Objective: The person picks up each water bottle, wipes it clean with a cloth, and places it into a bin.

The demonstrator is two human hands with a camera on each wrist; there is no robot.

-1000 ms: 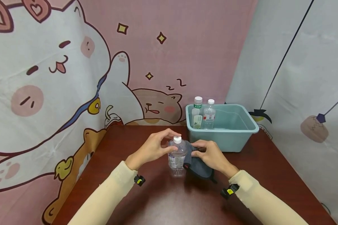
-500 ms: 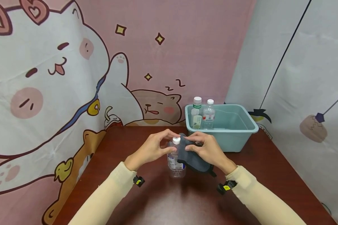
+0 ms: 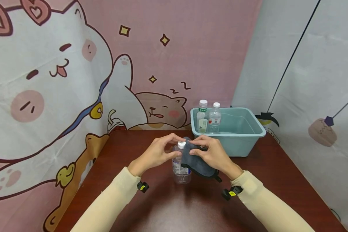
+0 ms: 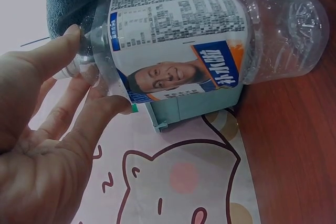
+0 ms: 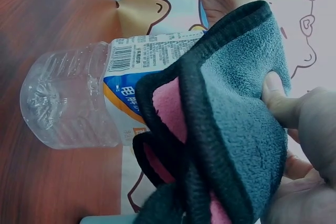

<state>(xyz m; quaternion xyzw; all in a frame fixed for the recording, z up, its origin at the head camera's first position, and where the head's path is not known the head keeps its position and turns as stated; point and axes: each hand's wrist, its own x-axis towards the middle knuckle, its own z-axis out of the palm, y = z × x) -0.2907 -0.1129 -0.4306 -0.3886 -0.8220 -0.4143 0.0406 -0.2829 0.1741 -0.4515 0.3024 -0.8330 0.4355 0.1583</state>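
Observation:
A clear plastic bottle (image 3: 181,168) with a white cap and a printed label stands upright on the table. My left hand (image 3: 156,152) grips it around the shoulder just below the cap, thumb on the near side. In the left wrist view the bottle's label (image 4: 178,40) carries a portrait. My right hand (image 3: 217,156) pinches a grey cloth (image 3: 200,163) with black edging, held against the bottle's right side near the neck. Pink lining (image 5: 170,108) shows along the cloth's fold in the right wrist view. The cloth hides part of the bottle.
A light blue plastic bin (image 3: 229,141) stands at the back right of the brown table (image 3: 168,206). Two capped clear bottles, one with a green-banded neck (image 3: 202,120) and one with a red-and-white label (image 3: 215,120), stand in its left end. A cartoon-printed curtain (image 3: 208,48) hangs behind.
My right hand has moved up and left, bringing the cloth from beside the bottle's middle up to its neck. The left hand has stayed nearly still on the bottle.

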